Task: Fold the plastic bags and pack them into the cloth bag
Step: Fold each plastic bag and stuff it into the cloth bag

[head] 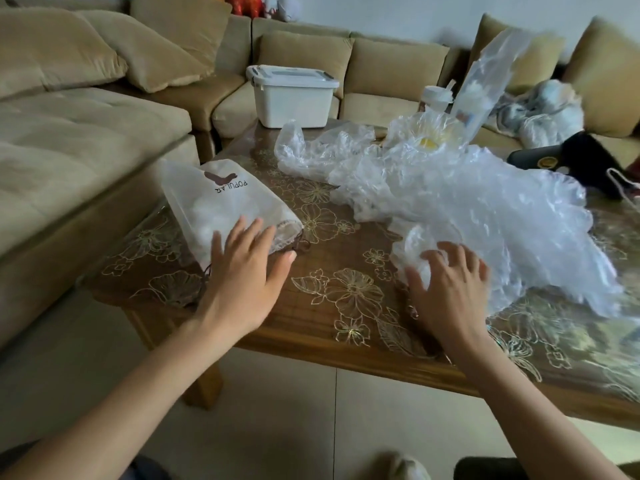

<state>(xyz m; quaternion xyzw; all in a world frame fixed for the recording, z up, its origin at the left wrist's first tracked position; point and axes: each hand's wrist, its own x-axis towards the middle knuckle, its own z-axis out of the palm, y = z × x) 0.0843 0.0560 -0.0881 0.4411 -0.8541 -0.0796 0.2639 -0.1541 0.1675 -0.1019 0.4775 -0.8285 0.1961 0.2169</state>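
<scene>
Head view shows my left hand (242, 271) lying flat, fingers straight, on the cloth bag (225, 202) near its open end, at the left of the bench (346, 317). My right hand (450, 285) curls its fingers round a small plastic bundle (415, 247) beside the pile of plastic bags (485, 209). I think I am packing now. Next I should carry the bundle over and push it inside.
</scene>
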